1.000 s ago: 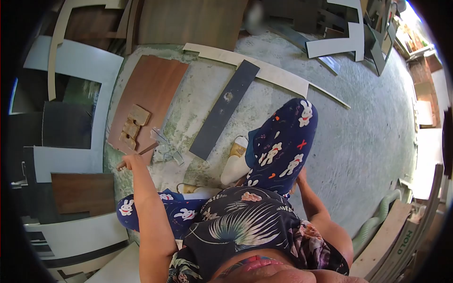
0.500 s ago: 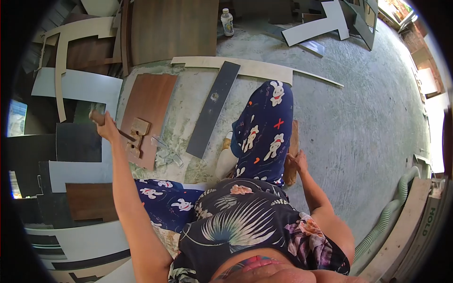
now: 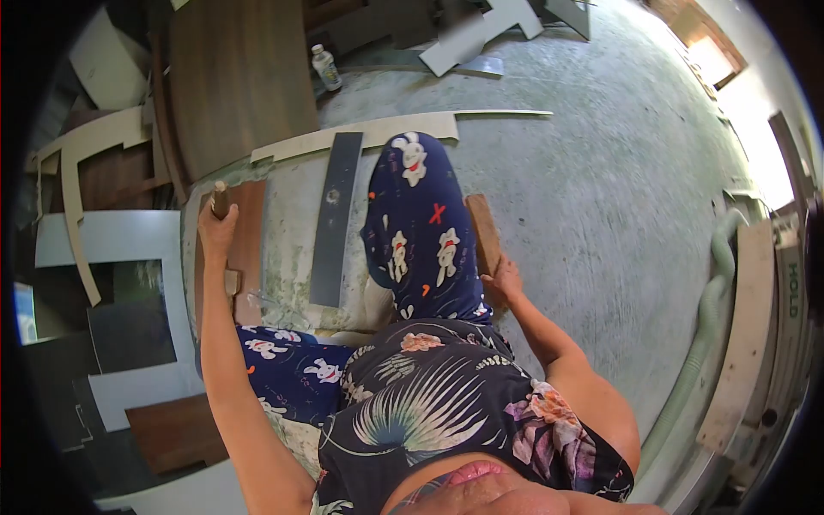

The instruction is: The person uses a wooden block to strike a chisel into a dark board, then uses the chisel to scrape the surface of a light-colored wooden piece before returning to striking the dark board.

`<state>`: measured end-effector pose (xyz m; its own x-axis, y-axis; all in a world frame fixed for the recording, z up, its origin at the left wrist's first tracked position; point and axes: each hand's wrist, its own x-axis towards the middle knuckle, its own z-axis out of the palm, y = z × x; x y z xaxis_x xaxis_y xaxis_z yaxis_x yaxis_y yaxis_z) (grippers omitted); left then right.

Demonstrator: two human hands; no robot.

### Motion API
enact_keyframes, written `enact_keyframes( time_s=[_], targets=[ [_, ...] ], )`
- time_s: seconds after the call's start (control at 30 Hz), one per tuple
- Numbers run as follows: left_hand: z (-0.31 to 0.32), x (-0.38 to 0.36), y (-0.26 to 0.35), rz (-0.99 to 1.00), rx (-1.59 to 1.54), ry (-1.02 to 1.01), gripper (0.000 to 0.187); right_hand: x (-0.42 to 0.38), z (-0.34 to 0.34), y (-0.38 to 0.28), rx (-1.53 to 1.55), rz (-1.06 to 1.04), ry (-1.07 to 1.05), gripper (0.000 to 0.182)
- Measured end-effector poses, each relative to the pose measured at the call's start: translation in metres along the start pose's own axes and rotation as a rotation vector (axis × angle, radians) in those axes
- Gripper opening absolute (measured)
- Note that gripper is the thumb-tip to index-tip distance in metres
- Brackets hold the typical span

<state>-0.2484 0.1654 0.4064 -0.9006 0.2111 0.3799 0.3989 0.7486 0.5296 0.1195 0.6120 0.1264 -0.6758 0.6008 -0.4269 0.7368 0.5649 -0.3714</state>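
My left hand (image 3: 219,232) is closed around the wooden handle (image 3: 220,199) of a tool, raised over a brown board (image 3: 251,219). The tool's dark narrow metal part is hidden behind the hand and forearm now. A small cut wooden block (image 3: 233,281) on that board is mostly covered by my left forearm. My right hand (image 3: 505,279) grips the lower end of a thick brown wooden block (image 3: 483,232) beside my raised knee. The block's far end sticks out past the fingers.
A dark plank (image 3: 335,215) and a long pale strip (image 3: 369,136) lie on the concrete floor. Stacked panels (image 3: 129,343) line the left side. A bottle (image 3: 326,69) stands ahead. At the right are a green ribbed hose (image 3: 708,326) and boards (image 3: 742,335).
The view has turned, so the floor things sit further left. My left hand has lifted and turned the tool's handle more upright. My right hand still holds the wooden block, its upper end now more exposed.
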Motion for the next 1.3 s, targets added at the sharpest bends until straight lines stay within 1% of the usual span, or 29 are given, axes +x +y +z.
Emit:
enact_keyframes(
  time_s=[0.07,0.17,0.27,0.37,0.47,0.57,0.6,0.63,0.7,0.8,0.83,0.87,0.9,0.93,1.0,1.1,1.13,1.2,1.23,1.3],
  targets=[
    [0.01,-0.003,0.005,0.025,-0.005,-0.058,0.036,-0.003,0.004,0.0,-0.034,0.012,0.023,0.092],
    [0.012,-0.008,0.004,0.034,0.084,-0.168,0.037,0.003,0.01,0.005,-0.031,0.055,0.039,0.086],
    [0.003,-0.016,0.002,-0.042,0.147,-0.191,0.037,0.0,0.005,-0.001,-0.013,0.041,0.08,0.076],
    [0.001,-0.023,-0.025,-0.078,0.123,-0.137,0.037,0.01,0.01,0.003,0.023,0.086,0.041,0.069],
    [-0.006,-0.027,-0.024,-0.097,0.135,-0.152,0.037,0.009,0.003,0.001,0.085,0.065,0.062,0.06],
    [-0.002,-0.027,-0.024,-0.132,0.151,-0.201,0.038,0.018,-0.002,0.003,0.265,0.227,0.061,0.052],
    [-0.001,-0.03,-0.023,-0.138,0.155,-0.22,0.039,0.024,0.01,0.012,0.394,0.198,0.067,0.051],
    [0.002,-0.033,-0.019,-0.143,0.159,-0.239,0.039,0.042,0.036,0.035,0.523,0.168,0.073,0.05],
    [0.008,-0.033,-0.017,-0.142,0.172,-0.271,0.04,0.062,0.064,0.069,0.652,0.138,0.109,0.05],
    [0.021,-0.038,-0.023,-0.144,0.213,-0.333,0.04,0.056,0.093,0.114,0.644,0.164,0.174,0.05],
    [0.025,-0.039,-0.024,-0.143,0.227,-0.35,0.04,0.049,0.088,0.108,0.646,0.174,0.196,0.05],
    [0.029,-0.04,-0.025,-0.137,0.239,-0.359,0.04,0.046,0.083,0.103,0.544,0.238,0.23,0.051],
    [0.033,-0.042,-0.026,-0.148,0.224,-0.39,0.039,0.035,0.067,0.084,0.444,0.306,0.257,0.051],
    [0.036,-0.044,-0.026,-0.161,0.21,-0.422,0.038,0.007,0.029,0.054,0.233,0.428,0.285,0.052],
    [0.045,-0.049,-0.037,-0.184,0.177,-0.471,0.036,0.007,0.01,0.058,0.2,0.626,0.243,0.059],
    [0.058,-0.059,-0.037,-0.26,0.136,-0.536,0.036,-0.008,-0.028,0.036,0.049,0.762,0.229,0.075],
    [0.065,-0.064,-0.034,-0.308,0.121,-0.543,0.037,-0.002,-0.03,0.035,0.009,0.717,0.329,0.08],
    [0.105,-0.088,-0.068,-0.308,0.102,-0.519,0.038,0.015,-0.03,0.029,-0.065,0.62,0.521,0.09],
    [0.115,-0.097,-0.077,-0.306,0.094,-0.51,0.038,0.024,-0.036,0.024,-0.073,0.479,0.536,0.092],
    [0.125,-0.107,-0.045,-0.342,0.057,-0.505,0.039,0.058,-0.05,0.007,-0.086,0.197,0.563,0.096]
  ],
)
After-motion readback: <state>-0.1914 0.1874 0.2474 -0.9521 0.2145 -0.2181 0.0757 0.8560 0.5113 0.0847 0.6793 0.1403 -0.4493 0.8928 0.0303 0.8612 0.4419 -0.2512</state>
